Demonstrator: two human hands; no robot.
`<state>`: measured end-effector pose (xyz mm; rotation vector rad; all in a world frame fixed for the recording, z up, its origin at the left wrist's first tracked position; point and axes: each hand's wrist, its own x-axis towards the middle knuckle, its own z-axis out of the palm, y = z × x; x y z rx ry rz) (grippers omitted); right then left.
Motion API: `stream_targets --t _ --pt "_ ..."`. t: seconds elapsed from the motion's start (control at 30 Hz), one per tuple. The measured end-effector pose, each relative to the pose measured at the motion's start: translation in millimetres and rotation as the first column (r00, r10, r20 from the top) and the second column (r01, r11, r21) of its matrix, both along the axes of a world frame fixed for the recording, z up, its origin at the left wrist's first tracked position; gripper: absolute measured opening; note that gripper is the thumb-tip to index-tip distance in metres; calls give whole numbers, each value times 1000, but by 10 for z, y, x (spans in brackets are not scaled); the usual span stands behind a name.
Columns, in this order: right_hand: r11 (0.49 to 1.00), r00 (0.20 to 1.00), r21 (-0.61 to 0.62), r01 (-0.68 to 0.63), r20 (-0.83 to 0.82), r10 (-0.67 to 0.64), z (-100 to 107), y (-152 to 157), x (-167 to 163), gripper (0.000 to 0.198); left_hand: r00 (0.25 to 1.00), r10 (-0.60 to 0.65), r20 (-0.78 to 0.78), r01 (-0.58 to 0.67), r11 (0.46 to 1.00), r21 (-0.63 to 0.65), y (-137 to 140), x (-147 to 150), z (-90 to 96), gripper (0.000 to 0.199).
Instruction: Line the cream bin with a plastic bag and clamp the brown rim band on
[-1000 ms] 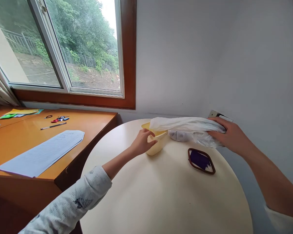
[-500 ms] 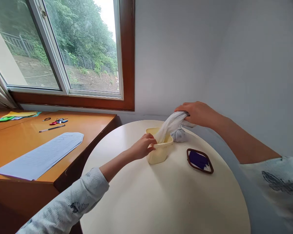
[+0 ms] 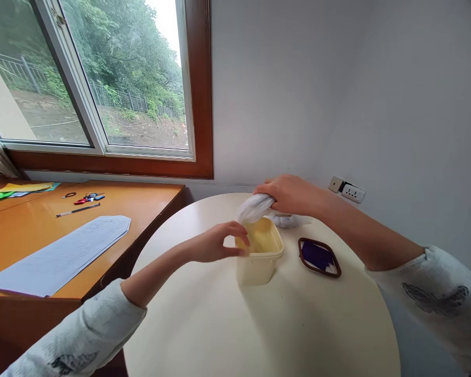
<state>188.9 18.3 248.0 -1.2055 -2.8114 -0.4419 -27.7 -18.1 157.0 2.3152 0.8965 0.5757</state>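
Observation:
On the round white table stands a small pale-yellow bin (image 3: 259,269), its inside showing bare yellow. My left hand (image 3: 215,242) is curled at the bin's left rim, thumb and fingers pinching the edge; the fingertips are slightly blurred. Behind the bin, my right hand (image 3: 292,195) is closed around a bunched white plastic bag (image 3: 255,208), which hangs just above the far rim. Another pale bundled bag (image 3: 286,221) lies on the table under my right hand, partly hidden. A brown-framed lid (image 3: 319,256) with a dark purple centre lies to the right of the bin.
The round table (image 3: 204,324) stands by the grey wall. At left is an orange-brown desk (image 3: 153,201) with white papers (image 3: 63,256), a pen (image 3: 78,210), scissors and small items (image 3: 89,198), and coloured paper (image 3: 21,187). Wall sockets (image 3: 353,192) are at right.
The white bag has come out of the bin and is bunched in my right hand, which moved left. The bin now sits nearer to me, and my left hand has shifted left and nearer.

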Motion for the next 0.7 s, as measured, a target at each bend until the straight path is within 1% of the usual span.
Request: stream_targets --t 0.03,0.07,0.1,0.13,0.17,0.2,0.23,0.3,0.33,0.4,0.43,0.47,0.53,0.57,0.6,0.63,0.67,0.7 --pt "999 999 -38 36 -12 -36 16 -12 -5 35 994 74 77 -73 997 -11 9 7 78 20" --pt "994 997 -82 73 -18 -75 34 -24 -14 32 973 169 156 -169 986 -19 22 21 156 21" --pt "986 994 -127 105 -23 -109 51 -36 -28 29 946 256 198 -259 966 -12 40 40 228 27" --pt "977 990 -169 128 -32 -135 69 -48 -46 28 926 316 207 -323 947 -1 60 66 286 35" --pt "968 987 -209 141 -51 -155 88 -60 -66 29 919 342 195 -351 936 12 83 99 329 44" --pt "958 982 -249 144 -82 -169 109 -73 -85 34 922 346 172 -356 934 26 106 138 353 48" --pt "947 976 -291 138 -120 -179 135 -86 -98 41 928 340 152 -350 936 39 130 180 358 46" --pt "919 960 -380 101 -204 -190 205 -113 -89 54 932 325 159 -335 941 39 176 262 325 32" --pt "901 950 -430 67 -248 -189 250 -125 -60 60 928 319 191 -329 944 20 200 295 293 27" --pt "864 911 -503 -35 -372 -180 345 -136 50 63 909 299 291 -292 954 -70 249 332 218 22" --pt "853 869 -513 -99 -462 -177 386 -130 127 61 890 297 345 -267 955 -132 276 335 181 21" --pt "850 806 -499 -165 -565 -176 415 -114 213 57 868 301 395 -240 950 -199 305 328 146 19" --pt "864 625 -429 -265 -759 -185 419 -52 391 51 816 330 474 -187 928 -323 366 300 82 20" --pt "866 537 -412 -285 -817 -212 391 -11 471 50 790 349 504 -162 912 -377 395 286 55 21" --pt "857 468 -425 -291 -845 -260 343 33 537 51 769 364 526 -137 897 -420 418 276 31 22" --pt "826 435 -479 -298 -838 -329 277 75 586 52 753 374 541 -116 885 -450 433 272 13 23" --pt "769 436 -557 -313 -804 -404 198 110 612 54 743 383 549 -106 877 -469 440 274 1 22" --pt "701 458 -627 -339 -761 -459 111 137 616 54 739 389 550 -104 873 -477 436 281 -3 21"
